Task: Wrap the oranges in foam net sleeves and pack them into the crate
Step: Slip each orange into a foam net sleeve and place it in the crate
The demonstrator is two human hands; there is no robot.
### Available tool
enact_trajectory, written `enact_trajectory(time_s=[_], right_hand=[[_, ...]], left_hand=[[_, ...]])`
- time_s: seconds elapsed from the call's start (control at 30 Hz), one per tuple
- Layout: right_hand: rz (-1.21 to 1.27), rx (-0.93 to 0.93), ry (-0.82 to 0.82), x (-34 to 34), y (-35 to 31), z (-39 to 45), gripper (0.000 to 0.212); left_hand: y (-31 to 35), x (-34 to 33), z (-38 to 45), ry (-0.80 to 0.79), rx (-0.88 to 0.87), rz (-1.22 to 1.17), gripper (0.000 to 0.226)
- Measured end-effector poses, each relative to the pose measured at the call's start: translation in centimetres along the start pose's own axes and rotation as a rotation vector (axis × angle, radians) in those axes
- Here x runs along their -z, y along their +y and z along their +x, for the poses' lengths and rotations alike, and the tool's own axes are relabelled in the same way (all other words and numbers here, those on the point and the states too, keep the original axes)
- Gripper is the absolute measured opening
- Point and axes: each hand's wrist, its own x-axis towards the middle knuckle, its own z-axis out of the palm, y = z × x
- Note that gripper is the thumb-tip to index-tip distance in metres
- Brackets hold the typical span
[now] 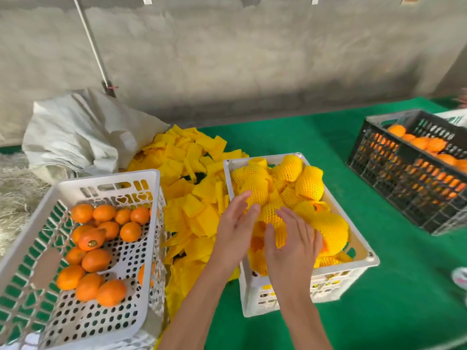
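Note:
A white crate in the middle holds several oranges wrapped in yellow foam net sleeves. My left hand and my right hand hover over its near left part, fingers straight, on either side of one wrapped orange lying on the heap. Neither hand grips it. A white basket at the left holds several bare oranges. A loose pile of flat yellow sleeves lies between the two.
A black crate with oranges stands at the right on the green cloth. A white sack sits behind the basket, with straw to its left. A grey wall runs behind.

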Motion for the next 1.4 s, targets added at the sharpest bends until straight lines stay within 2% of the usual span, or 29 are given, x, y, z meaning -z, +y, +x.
enact_trajectory(time_s=[0.07, 0.17, 0.27, 0.4, 0.53, 0.63, 0.73, 0.83, 0.9, 1.0, 1.1, 1.13, 1.23, 1.33, 1.4], right_hand=[[-0.033, -0.003, -0.057, -1.0, -0.7, -0.6, 0.018], [0.051, 0.031, -0.164, -2.8, -2.5, -1.7, 0.013], [0.128, 0.024, -0.346, -5.1, -5.0, -3.3, 0.017], [0.148, 0.042, -0.478, -7.7, -6.9, -6.2, 0.023], [0.072, 0.049, -0.625, -10.4, -6.6, -8.4, 0.027], [-0.028, 0.042, -0.755, -12.7, -5.6, -10.0, 0.031], [-0.109, -0.017, -0.821, -15.1, -4.7, -11.9, 0.034], [-0.206, -0.027, -0.879, -16.9, -3.7, -13.3, 0.041], [-0.242, -0.028, -0.9, -17.5, -3.0, -14.0, 0.042], [-0.155, -0.078, -0.887, -18.1, -2.1, -14.6, 0.032], [-0.025, -0.139, -0.875, -18.4, -1.3, -14.4, 0.017], [-0.022, -0.136, -0.888, -18.4, -1.1, -14.2, 0.014], [-0.077, -0.075, -0.954, -17.8, -0.8, -13.8, 0.018], [-0.087, -0.057, -1.043, -17.3, -0.4, -13.6, 0.019], [-0.131, -0.061, -1.082, -17.0, -0.5, -13.5, 0.015]], left_hand=[[-0.2, 2.4, -0.4, 0.053, 0.013, 0.016, 0.029], [-0.7, 6.4, -1.2, 0.141, 0.033, 0.04, 0.024], [-1.2, 10.5, -2.3, 0.225, 0.052, 0.063, 0.027], [-2.0, 15.5, -3.8, 0.311, 0.07, 0.089, 0.024], [-3.8, 19.9, -4.5, 0.38, 0.072, 0.152, 0.026], [-6.3, 23.4, -4.0, 0.443, 0.165, 0.342, 0.024], [-9.0, 27.0, -2.9, 0.355, 0.454, 0.58, 0.025], [-11.3, 29.3, -1.4, 0.125, 0.677, 0.774, 0.04], [-12.4, 29.6, -0.1, -0.023, 0.751, 0.744, 0.056], [-14.3, 28.6, 1.7, -0.196, 0.9, 0.646, 0.071], [-16.3, 27.3, 2.6, -0.331, 0.925, 0.604, 0.069], [-16.9, 27.0, 2.6, -0.329, 0.904, 0.567, 0.064], [-17.9, 27.3, 2.6, -0.143, 0.91, 0.393, 0.058], [-16.8, 28.3, 2.9, 0.003, 0.921, 0.337, 0.057], [-15.3, 29.0, 3.0, 0.07, 0.859, 0.354, 0.052]])
